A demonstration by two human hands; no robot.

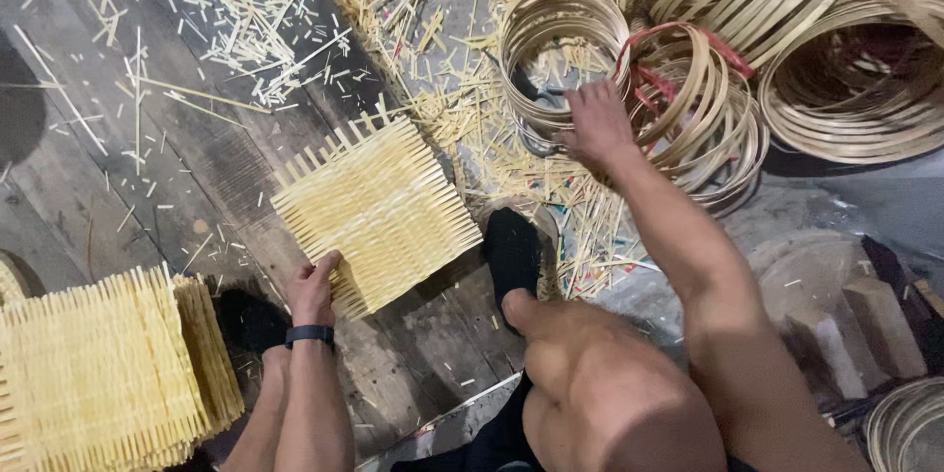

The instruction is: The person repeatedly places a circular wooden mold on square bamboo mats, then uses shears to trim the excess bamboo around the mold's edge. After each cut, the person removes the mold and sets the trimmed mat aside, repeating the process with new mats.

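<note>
Hoop selection is under way: the woven bamboo mat (377, 208) is gripped at its near corner by the left hand (313, 287) on the plank floor (197, 167), while the right hand (595, 126) is laid, fingers curled, on a bamboo hoop bundle (560, 54). One hoop needs separating.

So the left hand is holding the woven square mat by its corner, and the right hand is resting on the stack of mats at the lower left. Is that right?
Not quite. In the head view the left hand does hold the woven square mat by its corner, but the right hand is up among the coiled bamboo hoops, not on the stack of mats, which lies untouched at lower left.
</note>
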